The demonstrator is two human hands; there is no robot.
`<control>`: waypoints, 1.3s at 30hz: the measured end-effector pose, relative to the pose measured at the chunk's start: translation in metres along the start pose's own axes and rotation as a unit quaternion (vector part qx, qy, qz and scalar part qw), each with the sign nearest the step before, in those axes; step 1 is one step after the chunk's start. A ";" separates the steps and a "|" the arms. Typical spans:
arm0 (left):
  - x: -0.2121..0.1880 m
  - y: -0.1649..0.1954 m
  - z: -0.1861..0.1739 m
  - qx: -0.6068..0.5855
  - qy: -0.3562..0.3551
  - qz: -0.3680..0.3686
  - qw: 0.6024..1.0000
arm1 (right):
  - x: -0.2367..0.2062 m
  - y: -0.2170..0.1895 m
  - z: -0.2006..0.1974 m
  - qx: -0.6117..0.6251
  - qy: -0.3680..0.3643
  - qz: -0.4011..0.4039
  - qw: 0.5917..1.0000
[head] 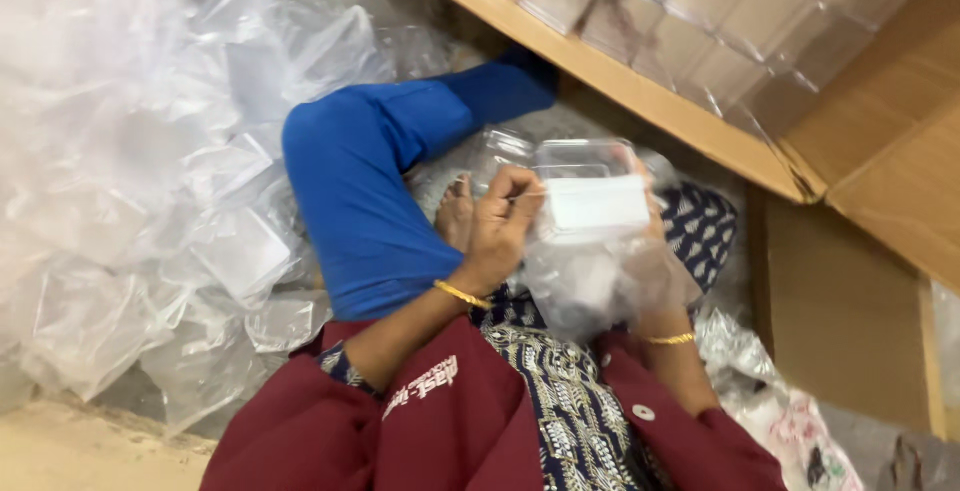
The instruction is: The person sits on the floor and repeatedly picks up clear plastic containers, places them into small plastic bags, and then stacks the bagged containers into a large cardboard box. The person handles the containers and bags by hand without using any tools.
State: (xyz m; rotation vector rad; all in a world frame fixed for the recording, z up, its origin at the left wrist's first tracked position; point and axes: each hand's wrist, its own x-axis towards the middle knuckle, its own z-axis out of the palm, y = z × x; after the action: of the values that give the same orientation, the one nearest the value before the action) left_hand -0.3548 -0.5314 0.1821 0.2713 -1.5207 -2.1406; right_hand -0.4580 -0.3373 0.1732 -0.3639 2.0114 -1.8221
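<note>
- A cardboard box (880,141) stands open at the upper right, its inside lined with rows of clear plastic cases; a heap of clear plastic bags (130,171) fills the left side, well apart from the hands.
- The person sits with a knee in blue trousers (370,191) bent up between heap and box; the hands work just beside it, over the lap.
- A clear plastic case (590,186) with a white insert sits between the two hands, half sleeved in a thin clear bag (600,281) that hangs below it; its long axis runs left to right across the view, roughly level.
- The left hand (497,231) lies at the case's left end, fingers curled narrow and pinching its edge or the bag's mouth; which one cannot be told.
- The right hand (660,251) is behind case and bag, mostly hidden; it seems to hold them from the far side; its finger spread cannot be told.
</note>
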 end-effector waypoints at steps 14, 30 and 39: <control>0.019 0.055 -0.084 0.222 -0.234 0.072 0.944 | -0.005 -0.052 0.039 0.004 -0.004 -0.113 0.994; 0.205 0.185 -0.389 0.321 0.555 0.154 0.752 | 0.030 0.019 -0.022 0.232 0.018 -0.129 0.964; 0.336 0.022 -0.088 0.509 -0.050 0.257 0.820 | 0.069 0.067 -0.088 -0.327 0.073 -0.336 0.880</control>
State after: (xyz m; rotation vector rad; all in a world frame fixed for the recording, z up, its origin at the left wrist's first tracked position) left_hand -0.5981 -0.7785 0.2116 0.0650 -2.3447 -0.7895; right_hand -0.5540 -0.2825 0.1049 -1.2910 2.8211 -1.4343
